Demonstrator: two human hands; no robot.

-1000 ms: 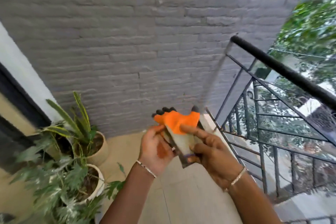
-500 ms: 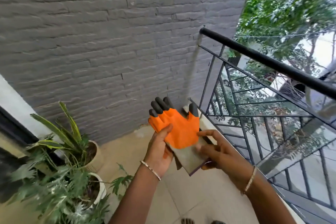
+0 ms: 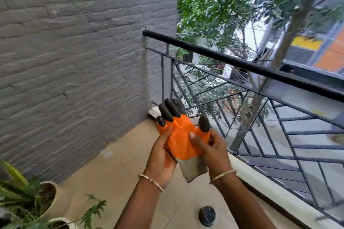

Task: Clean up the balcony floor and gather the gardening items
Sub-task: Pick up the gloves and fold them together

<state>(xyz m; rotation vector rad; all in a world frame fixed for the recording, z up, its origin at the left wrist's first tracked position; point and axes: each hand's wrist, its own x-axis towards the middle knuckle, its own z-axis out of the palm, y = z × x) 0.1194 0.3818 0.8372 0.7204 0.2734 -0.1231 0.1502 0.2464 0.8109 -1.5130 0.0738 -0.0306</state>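
Both hands are wrapped on the gardening glove from my view: left hand cups its left edge with the thumb lying over the front, and right hand pinches the right edge, thumb pressed flat on the orange part. So a full two-handed hold, in the air, lower middle of the frame, over the floor.

The glove has a wrinkly, rubbery orange coating, black pointed claw caps on the fingertips, and a soft grey knit cuff hanging down between the wrists. There's a thin bracelet on each wrist.

Beige smooth tiles are underneath, with a round black ribbed drain cover at bottom centre. Rough grey-painted brick wall fills the left. Black metal railing on the right has a round top bar and thin slanted bars. In the lower left corner a beige pot holds a spiky-leaved plant. Trees at the upper right are blurry.
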